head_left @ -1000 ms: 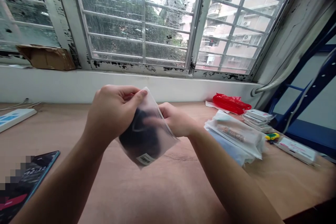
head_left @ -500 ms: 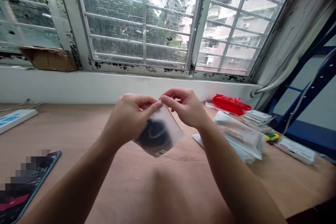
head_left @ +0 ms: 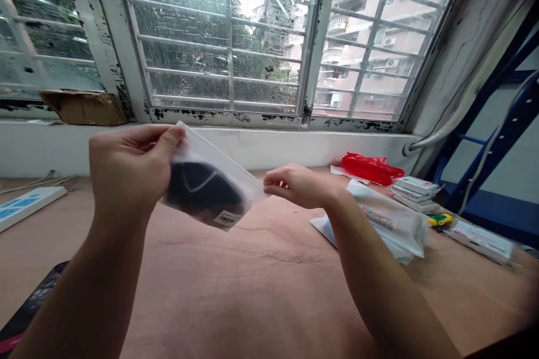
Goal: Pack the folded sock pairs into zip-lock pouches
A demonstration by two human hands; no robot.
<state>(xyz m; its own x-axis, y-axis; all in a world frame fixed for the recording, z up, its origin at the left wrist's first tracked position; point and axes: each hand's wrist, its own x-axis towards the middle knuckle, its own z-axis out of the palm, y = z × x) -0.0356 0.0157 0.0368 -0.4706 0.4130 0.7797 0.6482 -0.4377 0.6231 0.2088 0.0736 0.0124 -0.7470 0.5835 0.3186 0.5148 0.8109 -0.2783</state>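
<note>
Two bare hands are held above a light-brown wooden table [head_left: 252, 291]. A clear flat plastic bag [head_left: 213, 171] is held in the air by the left hand [head_left: 126, 171], with its upper corner pinched between clenched fingers and thumb. A black rounded item [head_left: 202, 186] is sealed inside, and a small white barcode label [head_left: 226, 219] is stuck near the lower edge. The right hand [head_left: 301, 186] is held open, fingers loosely curled and grasping nothing, with the fingertips just beside the bag's right corner; contact cannot be told.

Step in hand is judged to be handling or checking the bag, with no opening visible. Any opening would call for the right fingers to be closed on the bag's edge.

A red plastic bag [head_left: 373, 168], a pile of sealed clear packets [head_left: 389, 224], and stacked white boxes [head_left: 412, 188] are set to the right. A white power strip [head_left: 29, 207] lies far left.
</note>
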